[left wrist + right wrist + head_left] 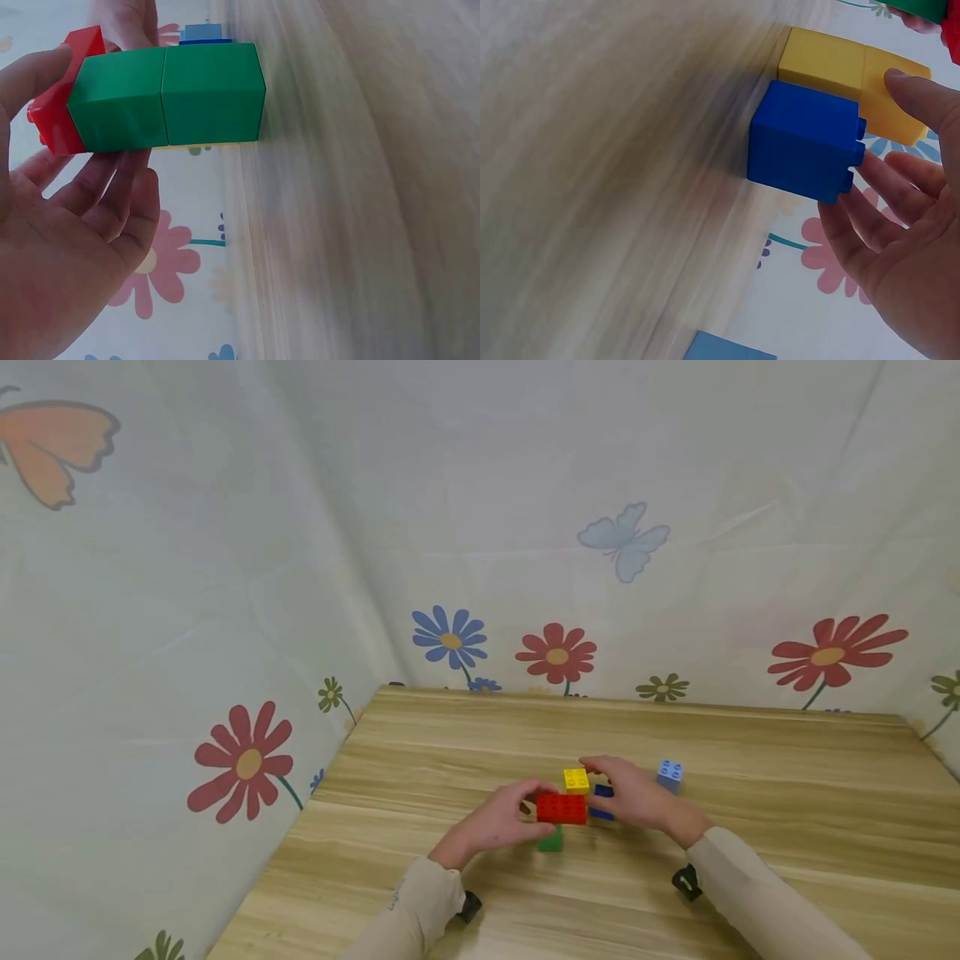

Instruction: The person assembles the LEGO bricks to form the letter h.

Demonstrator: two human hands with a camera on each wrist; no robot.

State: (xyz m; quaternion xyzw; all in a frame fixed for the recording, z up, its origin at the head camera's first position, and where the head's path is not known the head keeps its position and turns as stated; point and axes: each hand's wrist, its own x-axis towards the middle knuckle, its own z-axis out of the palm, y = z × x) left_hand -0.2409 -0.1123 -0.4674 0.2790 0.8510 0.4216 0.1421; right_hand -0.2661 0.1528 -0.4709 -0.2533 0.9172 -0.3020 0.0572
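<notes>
A red brick point(561, 808) with studs sits on top of a stack of two green bricks point(169, 96). My left hand point(504, 817) pinches the red brick, its thumb on one side and its fingers on the other. Right of that stack is a stack of two yellow bricks point(823, 61), beside a single dark blue brick point(802, 139). My right hand point(633, 793) is spread loosely around the blue and yellow bricks. In the right wrist view its thumb overlaps the upper yellow brick; whether it touches I cannot tell.
A light blue brick point(670, 775) stands on the wooden table point(787, 827) to the right of my right hand. Behind the table's far edge hangs a pale curtain point(480, 485) printed with flowers and butterflies. Another stretch of it runs along the left side.
</notes>
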